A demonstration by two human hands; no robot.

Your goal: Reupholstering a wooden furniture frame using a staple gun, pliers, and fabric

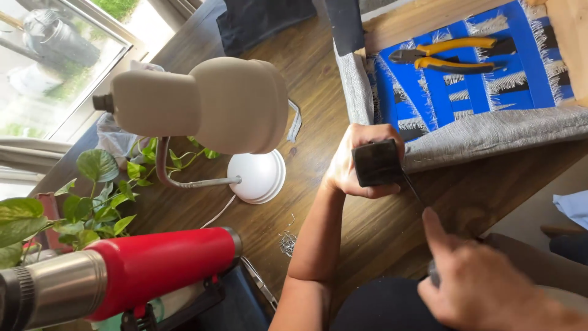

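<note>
A: We're looking down on a dark wooden table (343, 104) by a window (55, 55). Going left to right: leafy plant (92, 196), red and steel bottle (122, 270) lying across the near corner, beige gooseneck lamp (202, 104) on its white base (258, 176).

B: Noting a little heap of loose staples (288, 242) on the wood beside the forearm. Hands?

A: We're seeing the left hand (355, 165) wrapped tight around a black blocky tool (376, 162), pressing it at the grey fabric edge (490, 132) of an upturned wooden seat frame (566, 37). The right hand (484, 282) is sitting low and close to the camera, forefinger pointing up at a thin dark blade (413, 187) coming off the tool; it's closing round something dark, but we can't tell what.

B: Progress?

A: We're judging it partway. Blue webbing (441, 92) is showing inside the frame, with rows of staples along the straps; the grey cloth is folded over the rim where the tool is sitting. How much of the edge is left, we can't tell. Yellow-handled pliers (450, 54) are lying unused on the webbing.

B: Room?

A: Tight. The frame is overhanging the table's right edge, and the lamp base is crowding the left forearm. Bare wood is lying between the staples and the frame.
</note>
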